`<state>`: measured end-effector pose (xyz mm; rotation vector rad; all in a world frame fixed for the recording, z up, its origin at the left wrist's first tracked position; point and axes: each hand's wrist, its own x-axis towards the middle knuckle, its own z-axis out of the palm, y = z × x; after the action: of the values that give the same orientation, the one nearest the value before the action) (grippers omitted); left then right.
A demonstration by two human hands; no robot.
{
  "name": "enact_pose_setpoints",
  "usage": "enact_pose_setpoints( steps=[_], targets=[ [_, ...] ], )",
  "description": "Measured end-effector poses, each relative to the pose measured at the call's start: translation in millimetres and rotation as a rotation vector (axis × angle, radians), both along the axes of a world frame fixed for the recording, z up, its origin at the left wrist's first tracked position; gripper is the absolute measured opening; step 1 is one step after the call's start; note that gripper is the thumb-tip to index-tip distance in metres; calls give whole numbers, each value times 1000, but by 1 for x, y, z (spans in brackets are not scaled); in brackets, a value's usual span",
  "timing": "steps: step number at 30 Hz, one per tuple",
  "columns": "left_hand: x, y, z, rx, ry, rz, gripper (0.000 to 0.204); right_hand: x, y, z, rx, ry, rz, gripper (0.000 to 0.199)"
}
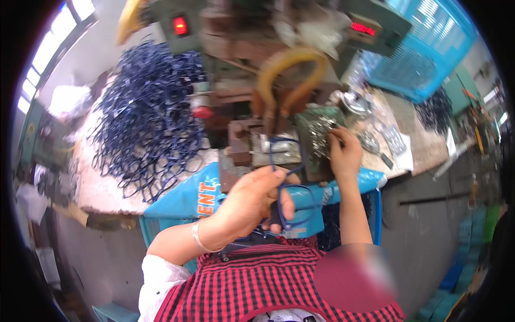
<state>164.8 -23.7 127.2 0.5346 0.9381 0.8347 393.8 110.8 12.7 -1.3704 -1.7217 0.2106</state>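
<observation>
Hands at a small press, one holding a blue spectacle frame, the other in a tray of metal bits.

Left hand (pixel 252 201) is clenched around a dark blue spectacle frame (pixel 292 188), held above a light blue bin (pixel 182 201) at the near edge of the bench (pixel 102 188). Right hand (pixel 343 153) rests on a green tray (pixel 316 137) of small shiny metal parts, fingers (pixel 333 140) pinched among them; whether they grip a piece cannot be told. A big heap of blue frames (pixel 150 112) lies on the bench to the left, and a blue basket (pixel 424 51) stands far right.
</observation>
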Motion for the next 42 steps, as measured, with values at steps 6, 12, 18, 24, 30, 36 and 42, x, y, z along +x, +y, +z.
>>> enact_pose_setpoints(
  steps=[6, 12, 18, 24, 30, 36, 42],
  targets=[
    [-42, -32, -29, 352, 90, -199, 20, 7, -15, -5, 0, 226, 15, 11],
    [-135, 2, -14, 1099, 1766, 870, 17, 4, -28, 10, -163, 296, 13, 14],
    [-225, 87, -73, 684, 2051, 611, 12, -22, -16, 19, -150, 299, 113, 13],
    [-239, 98, -111, 375, 2031, 560, 18, 8, -36, 6, -220, 357, 41, 13],
    [-179, 20, -62, 576, 884, 777, 14, -3, -59, 62, -328, 638, 263, 14],
    [-139, 13, -85, 492, 403, 760, 26, -76, -24, 84, -459, 617, 471, 35],
    [-115, 6, -76, 725, 391, 889, 27, -83, -26, 85, -444, 665, 512, 58]
  ],
)
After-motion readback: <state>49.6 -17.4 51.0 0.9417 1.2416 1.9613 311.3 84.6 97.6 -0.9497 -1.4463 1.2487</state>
